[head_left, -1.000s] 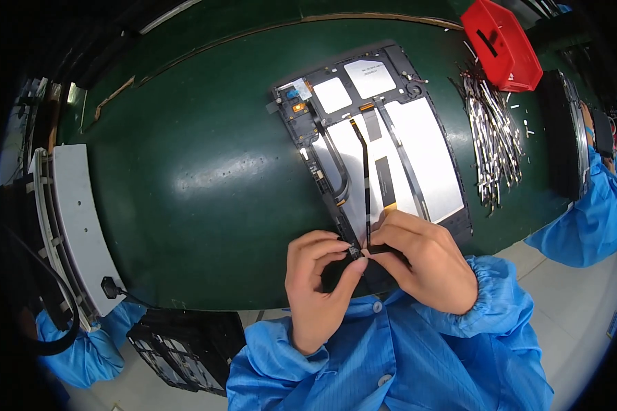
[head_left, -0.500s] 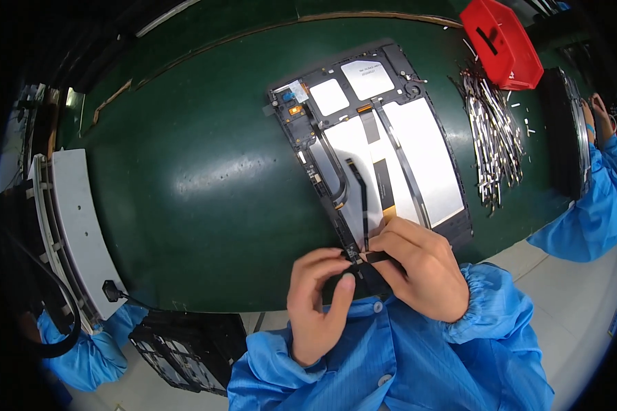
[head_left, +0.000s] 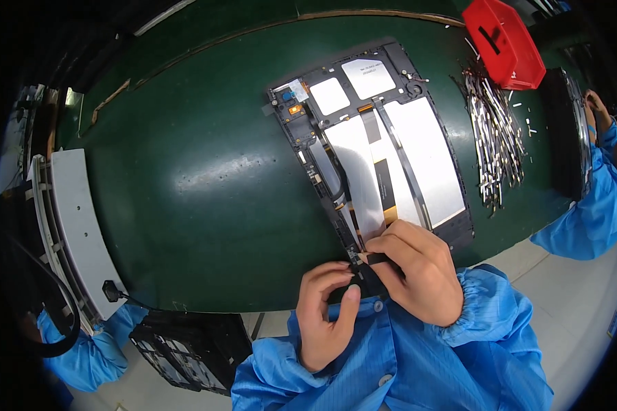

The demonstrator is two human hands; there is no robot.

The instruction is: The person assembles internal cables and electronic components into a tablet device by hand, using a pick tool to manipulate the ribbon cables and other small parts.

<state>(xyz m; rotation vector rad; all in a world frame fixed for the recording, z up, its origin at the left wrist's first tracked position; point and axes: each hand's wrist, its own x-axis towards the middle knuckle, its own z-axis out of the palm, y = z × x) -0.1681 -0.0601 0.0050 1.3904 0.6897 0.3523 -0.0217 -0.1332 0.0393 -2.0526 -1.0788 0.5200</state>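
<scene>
An opened tablet-like device (head_left: 322, 236) lies tilted on the green table, its silver battery panels and flat cables exposed. My right hand (head_left: 418, 274) rests over its near end. Thumb and forefinger are closed on a short black flat strip (head_left: 375, 259), with one end by the small parts at the device's near left corner. Whether this strip is part of a longer cable is hidden by the fingers. My left hand (head_left: 322, 312) is beside that corner, fingers curved, thumb held apart. Its fingertips are close to the device's edge; nothing shows in its grasp.
Right of the device lies a heap of thin strips (head_left: 493, 144), below a red plastic bin (head_left: 504, 44). Dark stacked panels (head_left: 565, 137) stand farther right, near another person's hands (head_left: 596, 103). A white slatted fixture (head_left: 82, 226) is at left; more devices (head_left: 185, 356) sit below the table edge.
The long black flat cable that stood up over the battery from my right fingers no longer shows there. My left hand has shifted slightly right and down; my right hand stays at the corner.
</scene>
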